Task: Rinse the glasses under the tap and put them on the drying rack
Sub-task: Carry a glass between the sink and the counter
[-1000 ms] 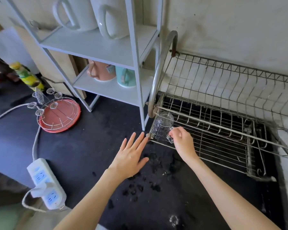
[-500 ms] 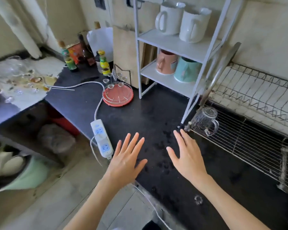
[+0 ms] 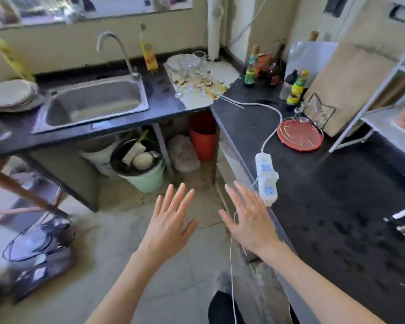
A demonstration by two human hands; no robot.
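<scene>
Both hands empty, the glasses waiting on the far table beside the sink.

At the left, a curved chrome tap [image 3: 117,49] is seen over a stainless steel sink [image 3: 94,101]. Just right of it, a cluster of clear stemmed and tumbler glasses [image 3: 192,69] is stood on a stained pale mat on the dark table [image 3: 337,195]. They are judged light, rigid, fragile and slippery when wet; each is best taken round the bowl or by the stem. The left hand [image 3: 170,224] and right hand [image 3: 249,220] are held flat with fingers spread, grasping nothing. The bottle labels are too blurred for any writing to be read.
</scene>
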